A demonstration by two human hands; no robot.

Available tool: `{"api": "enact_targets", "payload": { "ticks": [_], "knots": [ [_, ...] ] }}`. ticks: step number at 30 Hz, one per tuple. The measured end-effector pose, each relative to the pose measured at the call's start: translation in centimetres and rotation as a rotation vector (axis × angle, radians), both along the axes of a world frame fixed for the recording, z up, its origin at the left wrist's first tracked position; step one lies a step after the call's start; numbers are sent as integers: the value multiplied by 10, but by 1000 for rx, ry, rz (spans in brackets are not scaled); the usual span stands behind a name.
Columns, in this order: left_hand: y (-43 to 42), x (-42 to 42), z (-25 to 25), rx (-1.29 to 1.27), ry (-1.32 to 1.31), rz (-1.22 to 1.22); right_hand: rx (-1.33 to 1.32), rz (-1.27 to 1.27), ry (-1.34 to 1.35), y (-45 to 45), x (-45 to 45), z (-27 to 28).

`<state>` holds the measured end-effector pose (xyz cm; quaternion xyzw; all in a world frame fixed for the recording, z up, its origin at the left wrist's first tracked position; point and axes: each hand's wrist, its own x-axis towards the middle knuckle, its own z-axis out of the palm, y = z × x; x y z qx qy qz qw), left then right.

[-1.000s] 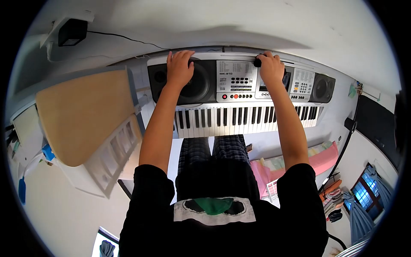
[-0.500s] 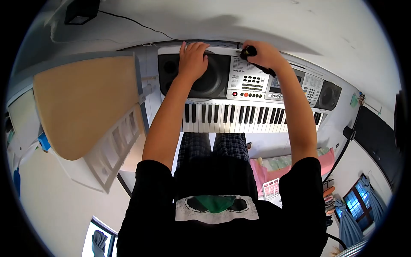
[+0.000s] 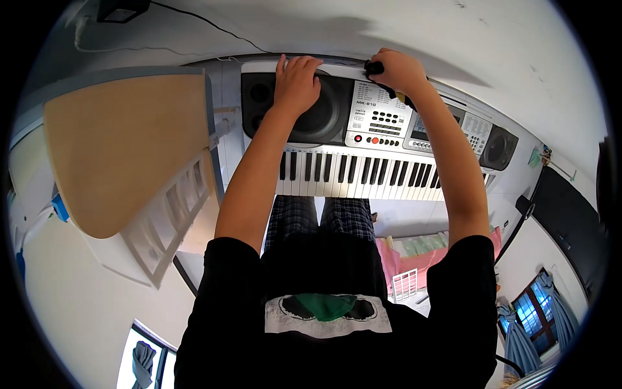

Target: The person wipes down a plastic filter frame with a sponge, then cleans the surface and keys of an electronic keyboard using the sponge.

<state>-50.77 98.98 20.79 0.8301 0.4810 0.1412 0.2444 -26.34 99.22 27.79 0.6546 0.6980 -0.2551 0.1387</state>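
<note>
An electronic keyboard (image 3: 376, 175) with a silver control panel and black speakers lies in front of me. My left hand (image 3: 298, 85) is at its upper left, over the inner side of the left speaker (image 3: 324, 113), fingers stretched toward the back edge and slightly apart. At the back edge above the control panel, my right hand (image 3: 400, 70) is closed around a black object (image 3: 374, 69) with a dark strip and a yellow patch below the palm. Its exact kind I cannot make out. My right forearm hides part of the panel and display.
To the left stands a wooden-topped piece of furniture (image 3: 123, 149) with a white slatted side. A wall (image 3: 453, 39) rises behind the keyboard, with a black cable (image 3: 214, 28) along it. Pink bedding (image 3: 427, 259) and blue curtains (image 3: 518, 337) are at lower right.
My right hand has shifted slightly up toward the keyboard's back edge, and the black object has turned in it. The left hand stays on the left speaker area. The whole view has tilted slightly.
</note>
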Motion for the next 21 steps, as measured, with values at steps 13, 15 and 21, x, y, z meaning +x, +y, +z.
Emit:
{"api": "enact_targets", "payload": {
  "ticks": [13, 15, 21],
  "knots": [
    [-1, 1, -2, 12, -2, 16, 169, 79, -55, -13, -8, 0],
    [-2, 1, -3, 12, 4, 15, 212, 88, -32, -16, -5, -3],
    [-2, 1, -4, 20, -10, 15, 105, 15, 75, -6, 0, -10]
  ]
}}
